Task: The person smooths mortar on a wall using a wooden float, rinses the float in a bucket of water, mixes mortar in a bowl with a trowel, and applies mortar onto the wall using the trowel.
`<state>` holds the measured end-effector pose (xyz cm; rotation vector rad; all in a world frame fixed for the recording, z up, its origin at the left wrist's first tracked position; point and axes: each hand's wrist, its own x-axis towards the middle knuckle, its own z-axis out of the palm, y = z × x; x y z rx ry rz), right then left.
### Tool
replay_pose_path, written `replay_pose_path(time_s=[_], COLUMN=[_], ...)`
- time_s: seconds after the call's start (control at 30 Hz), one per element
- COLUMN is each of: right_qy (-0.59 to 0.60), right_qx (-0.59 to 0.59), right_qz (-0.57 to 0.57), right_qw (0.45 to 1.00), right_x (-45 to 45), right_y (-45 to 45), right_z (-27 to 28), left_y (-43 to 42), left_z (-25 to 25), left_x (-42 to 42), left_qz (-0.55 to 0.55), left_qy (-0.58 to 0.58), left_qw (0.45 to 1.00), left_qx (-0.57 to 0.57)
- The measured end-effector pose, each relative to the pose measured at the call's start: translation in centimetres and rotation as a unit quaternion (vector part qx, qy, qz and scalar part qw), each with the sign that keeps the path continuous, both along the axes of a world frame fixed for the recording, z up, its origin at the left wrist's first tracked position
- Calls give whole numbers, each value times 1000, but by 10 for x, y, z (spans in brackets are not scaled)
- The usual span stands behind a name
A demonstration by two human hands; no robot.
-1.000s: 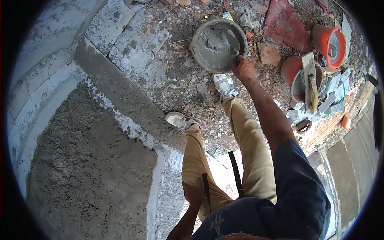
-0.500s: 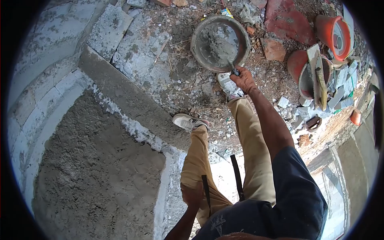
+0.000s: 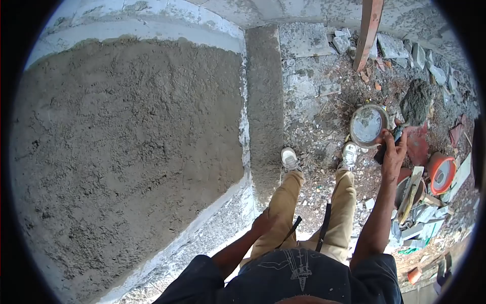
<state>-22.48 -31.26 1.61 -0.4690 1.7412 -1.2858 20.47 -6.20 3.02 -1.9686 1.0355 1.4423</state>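
My right hand point(image 3: 394, 154) is closed round the handle of a trowel point(image 3: 398, 133). A thick heap of wet grey mortar point(image 3: 418, 103) sits over the trowel's blade and hides it. Just left of that hand, a round basin point(image 3: 353, 133) stands on the ground with pale, wet residue inside. My left hand point(image 3: 265, 222) is down by my left knee; its fingers are too indistinct to read. Left of my legs, a wide field of rough wet mortar point(image 3: 136, 137) covers the wall or slab face.
A smooth grey ledge point(image 3: 264, 106) runs between the mortar field and the rubble-strewn ground. A wooden post point(image 3: 368, 35) rises at the top. Orange buckets point(image 3: 439, 175), boards point(image 3: 411, 195) and broken tile pieces point(image 3: 425, 228) lie at the right.
My right hand has lifted the trowel from the basin, now with a mortar load on it. My view has swung left, showing more of the mortar field.
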Motion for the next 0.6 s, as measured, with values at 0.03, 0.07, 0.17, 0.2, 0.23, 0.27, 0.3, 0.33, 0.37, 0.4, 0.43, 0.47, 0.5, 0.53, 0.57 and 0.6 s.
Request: replay_pose_path(time_s=[0.03, 0.07, 0.17, 0.2, 0.23, 0.27, 0.3, 0.33, 0.37, 0.4, 0.43, 0.47, 0.5, 0.53, 0.57, 0.6], right_qy=[48, 77, 197, 240, 188, 158, 103, 38, -30, -111, -161, -179, -172, -147, -110, -22], right_qx=[-13, -45, -74, -42, 130, 119, 1, -154, -272, -320, -339, -326, -293, -246, -183, -166], right_qz=[9, -15, -62, -65, 28, 122, 225, 288, 305, 313, 328, 351, 379, 406, 434, 424], right_qw=[999, 996, 976, 968, 973, 973, 969, 944, 912, 887, 867, 859, 861, 868, 875, 890], right_x=[21, 54, 191, 253, 315, 387, 447, 486, 504, 511, 505, 496, 481, 463, 438, 412], right_y=[-15, -33, -91, -110, -134, -151, -162, -165, -158, -148, -142, -138, -135, -129, -118, -102], right_z=[16, 26, 9, -2, 31, 54, 99, 164, 228, 279, 307, 313, 298, 268, 227, 164], left_y=[6, 11, 72, 88, 90, 90, 82, 79, 86, 109, 119, 131, 114, 95, 71, 91], left_z=[6, 13, 1, -5, 2, 22, 34, 39, 31, 17, -6, -22, -15, -10, 6, -27], left_x=[6, 14, 50, 57, 53, 56, 58, 53, 51, 53, 58, 64, 60, 56, 46, 45], left_qz=[25, 49, 85, 88, 107, 122, 132, 19, 38, 57, 70, 130, 184, 158, 130, 163], left_qy=[7, 13, 34, 42, 57, 70, 77, 13, 18, 22, 28, 60, 97, 83, 69, 56], left_qw=[1000, 999, 993, 991, 987, 983, 980, 987, 989, 992, 993, 979, 957, 971, 982, 976], left_qx=[-9, -17, -69, -90, -105, -118, -131, -159, -139, -112, -93, -148, -201, -160, -116, -135])
